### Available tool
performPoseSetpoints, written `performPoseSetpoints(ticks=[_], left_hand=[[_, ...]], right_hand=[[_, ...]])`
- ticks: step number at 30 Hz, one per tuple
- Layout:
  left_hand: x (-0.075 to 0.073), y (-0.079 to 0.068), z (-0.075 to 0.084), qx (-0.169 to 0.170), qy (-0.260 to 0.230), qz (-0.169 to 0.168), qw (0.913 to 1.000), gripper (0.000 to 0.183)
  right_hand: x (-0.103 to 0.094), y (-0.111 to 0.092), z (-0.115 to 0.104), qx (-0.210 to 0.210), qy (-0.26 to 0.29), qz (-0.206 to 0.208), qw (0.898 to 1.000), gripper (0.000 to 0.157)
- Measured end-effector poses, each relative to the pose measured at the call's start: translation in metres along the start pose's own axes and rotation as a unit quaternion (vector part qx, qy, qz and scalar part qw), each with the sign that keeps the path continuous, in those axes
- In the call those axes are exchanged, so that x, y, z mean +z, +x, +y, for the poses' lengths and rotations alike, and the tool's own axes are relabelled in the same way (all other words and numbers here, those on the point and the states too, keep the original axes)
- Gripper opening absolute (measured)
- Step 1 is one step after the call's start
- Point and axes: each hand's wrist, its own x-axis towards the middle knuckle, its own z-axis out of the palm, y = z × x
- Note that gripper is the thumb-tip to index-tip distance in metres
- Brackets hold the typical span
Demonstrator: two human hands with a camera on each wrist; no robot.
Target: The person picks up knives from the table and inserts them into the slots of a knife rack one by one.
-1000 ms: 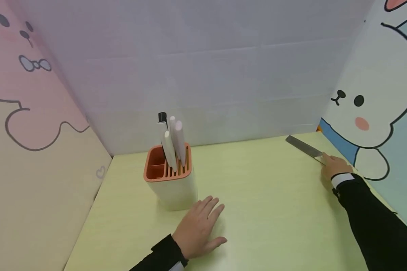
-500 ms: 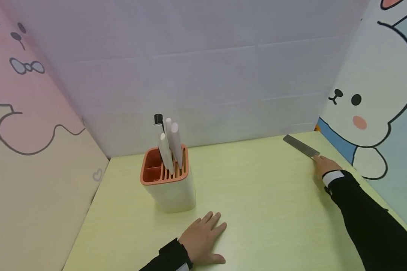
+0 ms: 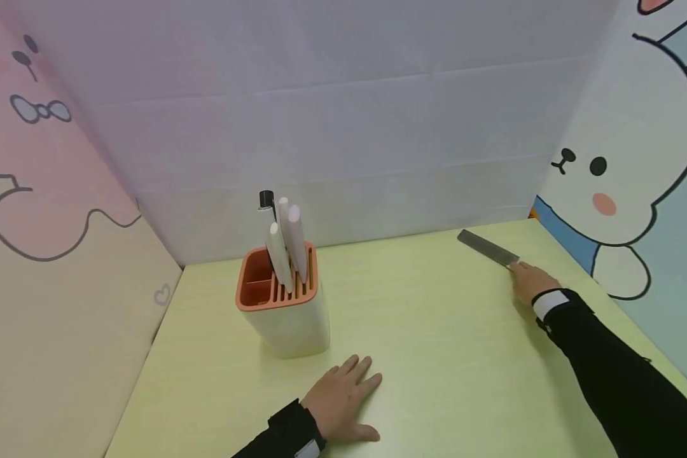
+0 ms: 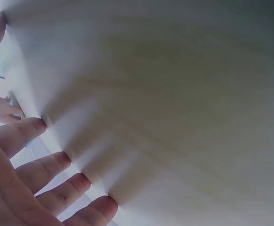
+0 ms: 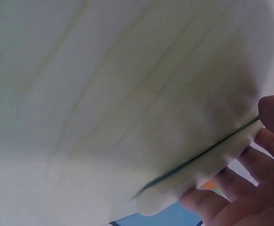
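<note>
My right hand (image 3: 531,283) grips a kitchen knife (image 3: 488,248) at the right side of the table. The broad grey blade points toward the back left. In the right wrist view, fingers (image 5: 205,205) curl around the pale handle (image 5: 165,195), low over the tabletop, with a dark strip along one side of it. Near the front, my left hand (image 3: 340,401) rests on the table, fingers spread; its fingertips (image 4: 60,159) touch the surface in the left wrist view. Beyond it stands a white knife block (image 3: 298,334) with an orange slotted top, holding several pale-handled pieces (image 3: 282,257), one black-topped.
The pale yellow-green table (image 3: 406,305) meets a plain light back wall (image 3: 349,140). Printed panels rise on both sides, a pink one (image 3: 63,178) at left and a white cartoon-face one (image 3: 624,146) at right, close to the right forearm.
My right hand has moved left over the table with the knife. The left hand has drawn back slightly from the knife block and settled lower. The head view has shifted a little.
</note>
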Motion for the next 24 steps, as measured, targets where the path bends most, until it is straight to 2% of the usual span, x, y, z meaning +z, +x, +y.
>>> performPoseSetpoints(ticks=[13,20,24], left_hand=[[-0.003,-0.001,0.001,-0.004,-0.013,0.011,0.9998,0.092],[-0.007,-0.002,0.001,-0.005,-0.017,0.009,0.9998,0.091],[-0.006,-0.003,0.002,-0.009,-0.022,0.008,0.9997,0.091]], right_hand=[[0.004,-0.003,-0.048,-0.071,0.007,0.015,0.997,0.046],[0.005,-0.011,-0.073,-0.113,0.018,0.006,0.993,0.046],[0.007,-0.017,-0.084,-0.134,0.025,0.013,0.991,0.047]])
